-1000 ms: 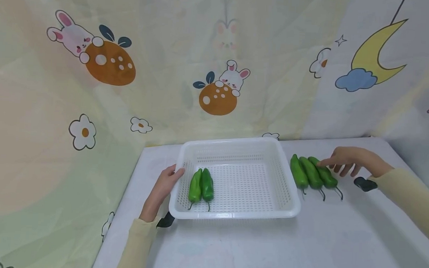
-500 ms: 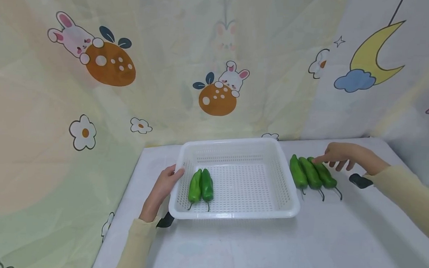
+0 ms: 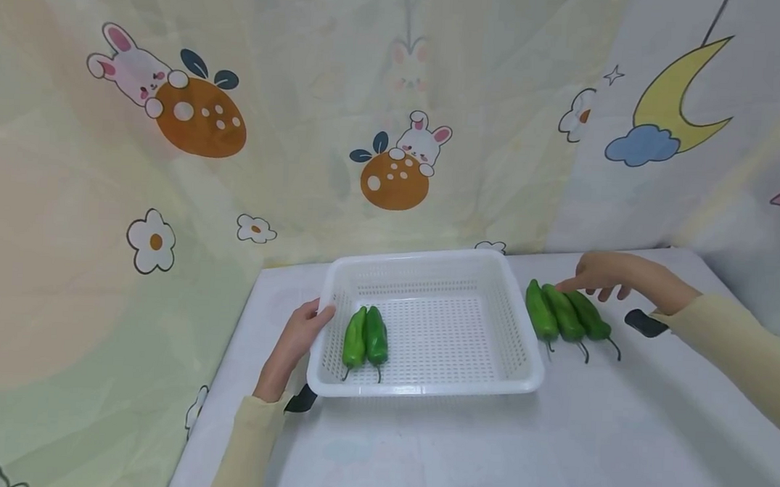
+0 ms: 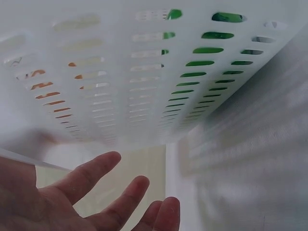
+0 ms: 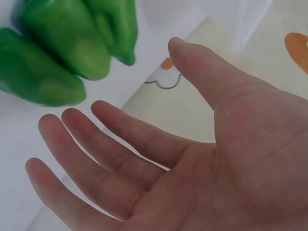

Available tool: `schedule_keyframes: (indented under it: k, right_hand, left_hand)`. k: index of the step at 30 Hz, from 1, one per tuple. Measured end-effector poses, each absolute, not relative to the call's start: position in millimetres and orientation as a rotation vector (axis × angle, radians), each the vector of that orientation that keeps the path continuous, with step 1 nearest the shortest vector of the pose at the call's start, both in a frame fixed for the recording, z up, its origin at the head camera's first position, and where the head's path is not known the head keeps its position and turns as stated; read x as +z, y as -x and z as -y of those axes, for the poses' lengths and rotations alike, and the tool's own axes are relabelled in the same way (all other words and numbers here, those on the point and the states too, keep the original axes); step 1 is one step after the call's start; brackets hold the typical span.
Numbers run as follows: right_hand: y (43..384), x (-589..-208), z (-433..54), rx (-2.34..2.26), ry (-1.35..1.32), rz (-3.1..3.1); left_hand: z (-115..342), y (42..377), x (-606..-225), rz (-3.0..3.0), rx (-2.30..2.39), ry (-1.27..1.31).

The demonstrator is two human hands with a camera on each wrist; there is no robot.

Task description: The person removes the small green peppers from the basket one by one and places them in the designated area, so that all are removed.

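A white perforated plastic basket (image 3: pixel 423 392) stands on the table, with two green peppers (image 3: pixel 376 337) side by side at its left end. My left hand (image 3: pixel 297 337) holds its left rim, thumb over the edge; the left wrist view shows the other fingers (image 4: pixel 127 195) spread outside the slotted wall (image 4: pixel 115 62). Right of the basket, three more green peppers (image 3: pixel 563 313) lie in a row, stems toward me. My right hand (image 3: pixel 614 273) hovers over their far ends, holding nothing. In the right wrist view its fingers are spread and slightly bent, below the peppers' tips (image 5: pixel 94 65).
A white cloth covers the table (image 3: pixel 485 451). Behind and to the left hangs a printed curtain (image 3: pixel 302 160) with rabbits, flowers and a moon, close to the table's far edge. A black strap piece (image 3: pixel 645 324) shows beneath the right wrist.
My right hand has moved left across the row, from the rightmost pepper toward the middle one. The left hand, basket and peppers stay where they were.
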State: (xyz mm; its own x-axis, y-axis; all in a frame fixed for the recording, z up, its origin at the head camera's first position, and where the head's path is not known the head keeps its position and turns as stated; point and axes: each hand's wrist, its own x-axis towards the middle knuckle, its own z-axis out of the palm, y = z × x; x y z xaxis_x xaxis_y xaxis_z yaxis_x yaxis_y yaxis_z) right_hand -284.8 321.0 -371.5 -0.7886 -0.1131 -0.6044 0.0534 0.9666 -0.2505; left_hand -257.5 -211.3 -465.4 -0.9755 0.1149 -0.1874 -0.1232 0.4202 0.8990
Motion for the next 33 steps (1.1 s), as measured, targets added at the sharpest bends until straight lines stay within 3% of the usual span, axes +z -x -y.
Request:
schedule_keyframes:
  k: [33]
  right_hand:
    - [279, -329, -239, -0.276, 0.251, -2.653]
  left_hand:
    - [212, 258, -467, -2.464, 1.584, -0.013]
